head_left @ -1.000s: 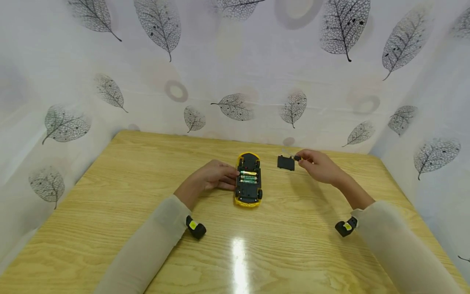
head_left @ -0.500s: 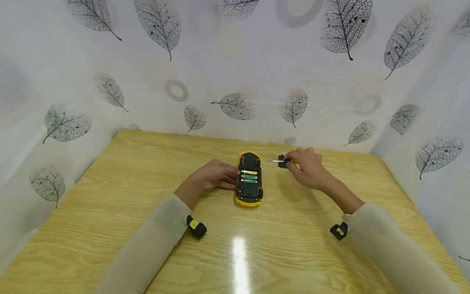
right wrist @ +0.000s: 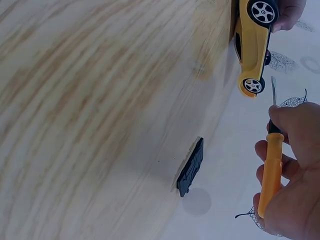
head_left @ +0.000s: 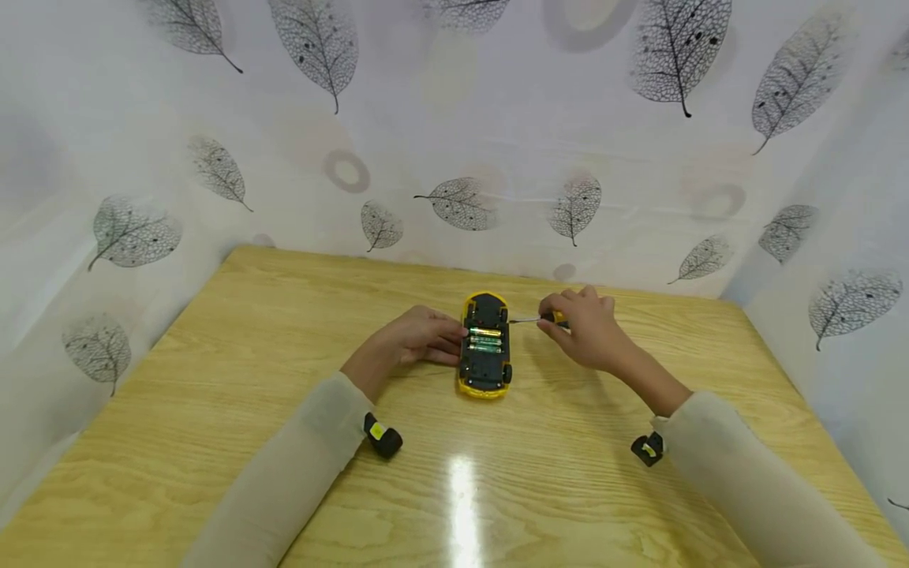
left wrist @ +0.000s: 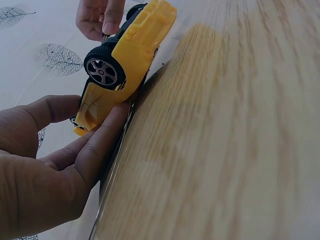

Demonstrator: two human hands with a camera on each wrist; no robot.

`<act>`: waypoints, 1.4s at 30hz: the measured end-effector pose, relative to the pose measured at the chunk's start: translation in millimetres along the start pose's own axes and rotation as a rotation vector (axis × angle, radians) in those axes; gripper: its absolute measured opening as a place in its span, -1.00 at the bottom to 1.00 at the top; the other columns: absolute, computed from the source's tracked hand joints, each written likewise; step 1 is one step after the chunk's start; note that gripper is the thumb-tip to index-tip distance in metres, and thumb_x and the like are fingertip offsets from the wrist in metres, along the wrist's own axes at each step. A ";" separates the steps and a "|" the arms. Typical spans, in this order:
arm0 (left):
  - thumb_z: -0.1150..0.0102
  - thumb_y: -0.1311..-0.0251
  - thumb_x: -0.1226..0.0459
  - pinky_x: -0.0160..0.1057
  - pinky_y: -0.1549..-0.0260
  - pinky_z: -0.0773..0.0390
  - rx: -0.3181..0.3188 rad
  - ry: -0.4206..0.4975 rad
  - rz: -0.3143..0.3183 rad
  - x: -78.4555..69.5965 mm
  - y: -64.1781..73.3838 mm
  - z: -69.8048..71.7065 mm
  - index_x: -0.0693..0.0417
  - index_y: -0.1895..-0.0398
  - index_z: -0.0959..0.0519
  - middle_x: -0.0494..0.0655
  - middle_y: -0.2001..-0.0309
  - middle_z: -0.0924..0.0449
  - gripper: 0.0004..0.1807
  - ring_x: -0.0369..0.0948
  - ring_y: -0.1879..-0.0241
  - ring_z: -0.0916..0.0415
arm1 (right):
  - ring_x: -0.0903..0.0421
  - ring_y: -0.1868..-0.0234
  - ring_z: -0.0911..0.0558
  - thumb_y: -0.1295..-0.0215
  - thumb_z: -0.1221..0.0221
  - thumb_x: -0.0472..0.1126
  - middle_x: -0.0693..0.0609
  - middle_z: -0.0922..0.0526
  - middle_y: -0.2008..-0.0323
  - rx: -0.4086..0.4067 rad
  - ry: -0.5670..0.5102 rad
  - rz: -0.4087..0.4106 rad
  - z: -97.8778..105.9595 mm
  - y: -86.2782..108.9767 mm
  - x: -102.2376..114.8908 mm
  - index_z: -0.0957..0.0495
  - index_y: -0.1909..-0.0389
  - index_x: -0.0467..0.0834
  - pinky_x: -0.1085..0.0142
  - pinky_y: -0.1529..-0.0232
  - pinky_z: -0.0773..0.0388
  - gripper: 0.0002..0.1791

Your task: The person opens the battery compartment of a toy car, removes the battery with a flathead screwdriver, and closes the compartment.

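A yellow toy car (head_left: 486, 374) lies upside down on the table, its black underside facing up. Several green-and-gold batteries (head_left: 486, 341) sit in the uncovered compartment. My left hand (head_left: 424, 338) holds the car by its left side, fingers along the body and the thumb at the underside edge. In my right hand (head_left: 585, 330) is a screwdriver (right wrist: 271, 172) with an orange and black handle. Its metal shaft points left, the tip close to the car's right edge; whether it touches, I cannot tell. A black battery cover (right wrist: 191, 167) rests on the table below the right hand, mostly hidden in the head view.
The wooden table (head_left: 319, 473) ends at the back against a pale curtain (head_left: 440, 102) printed with dark leaves. Similar cloth hangs on both sides. Each wrist carries a small black camera (head_left: 383, 438).
My right hand has moved left with the screwdriver, over the battery cover, bringing the tip up to the car. The left hand and the car have stayed in place.
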State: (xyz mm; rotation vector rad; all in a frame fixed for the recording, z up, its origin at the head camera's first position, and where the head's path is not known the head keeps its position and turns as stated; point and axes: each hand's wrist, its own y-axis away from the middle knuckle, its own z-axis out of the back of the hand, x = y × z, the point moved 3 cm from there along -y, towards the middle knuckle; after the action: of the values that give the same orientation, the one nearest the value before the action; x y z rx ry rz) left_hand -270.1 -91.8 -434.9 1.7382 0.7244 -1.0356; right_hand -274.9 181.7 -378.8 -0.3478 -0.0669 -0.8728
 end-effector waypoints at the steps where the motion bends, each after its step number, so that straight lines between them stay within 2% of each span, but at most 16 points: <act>1: -0.22 -0.39 0.35 -0.02 0.06 -0.76 0.002 -0.001 0.001 -0.5 -0.3 -0.4 0.42 -0.14 -0.59 0.28 0.06 -0.67 -0.65 0.04 0.13 -0.71 | -0.07 0.24 -0.35 -0.49 -0.22 -0.10 -0.01 -0.68 0.10 -0.001 0.002 0.006 0.3 0.0 1.0 -0.63 0.02 -0.09 0.03 0.30 -0.10 -0.81; 14: -0.23 -0.38 0.36 -0.03 0.06 -0.76 0.001 -0.001 0.028 -2.3 -1.1 -2.5 0.40 -0.13 -0.60 0.26 0.07 -0.67 -0.66 0.02 0.14 -0.71 | -0.07 0.19 -0.59 -0.44 -0.28 -0.14 0.03 -0.74 0.15 0.110 0.028 0.028 5.5 -4.4 9.3 -0.67 0.05 -0.10 0.06 0.30 -0.38 -0.82; 18: -0.22 -0.39 0.36 -0.03 0.06 -0.76 0.004 -0.004 0.027 -1.9 -0.6 -3.0 0.40 -0.14 -0.59 0.25 0.08 -0.67 -0.66 0.02 0.15 -0.70 | -0.01 0.26 -0.61 -0.42 -0.30 -0.12 0.04 -0.73 0.20 0.118 0.053 0.050 8.4 -6.7 12.0 -0.69 0.08 -0.08 0.13 0.39 -0.43 -0.84; 23: -0.22 -0.39 0.37 -0.03 0.07 -0.76 0.001 -0.009 0.021 -1.6 0.1 -2.6 0.40 -0.15 -0.59 0.25 0.07 -0.67 -0.66 0.01 0.15 -0.71 | 0.09 0.43 -0.55 -0.35 -0.37 -0.13 0.05 -0.69 0.32 0.092 0.094 0.112 14.5 -11.5 17.9 -0.73 0.15 -0.07 0.26 0.56 -0.37 -0.86; 28: -0.21 -0.39 0.38 -0.03 0.06 -0.76 0.000 -0.004 0.020 -2.0 1.2 -2.4 0.41 -0.15 -0.58 0.26 0.07 -0.67 -0.65 0.01 0.16 -0.71 | 0.19 0.51 -0.54 -0.33 -0.38 -0.14 0.03 -0.69 0.35 0.093 0.110 0.156 19.9 -14.8 24.8 -0.75 0.19 -0.10 0.33 0.62 -0.40 -0.87; 35: -0.21 -0.38 0.37 -0.03 0.07 -0.76 -0.003 -0.005 0.021 -2.7 1.6 -2.1 0.41 -0.16 -0.58 0.25 0.09 -0.68 -0.65 0.00 0.17 -0.71 | 0.16 0.51 -0.59 -0.33 -0.36 -0.19 0.00 -0.72 0.32 0.130 0.157 0.179 24.2 -17.8 31.8 -0.76 0.17 -0.13 0.38 0.71 -0.37 -0.87; 42: -0.22 -0.38 0.37 -0.03 0.07 -0.76 -0.006 -0.005 0.028 -3.0 2.5 -1.6 0.40 -0.16 -0.59 0.24 0.07 -0.69 -0.65 0.00 0.16 -0.72 | 0.15 0.50 -0.61 -0.31 -0.36 -0.24 -0.02 -0.73 0.32 0.160 0.157 0.175 29.2 -23.2 38.2 -0.78 0.20 -0.16 0.36 0.68 -0.43 -0.89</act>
State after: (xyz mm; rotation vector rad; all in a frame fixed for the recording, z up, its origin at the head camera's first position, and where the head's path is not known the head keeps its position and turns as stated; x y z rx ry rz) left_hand -268.9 -91.2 -430.9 1.7355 0.6973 -1.0179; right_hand -265.5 149.4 -337.4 -0.1325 0.0391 -0.7137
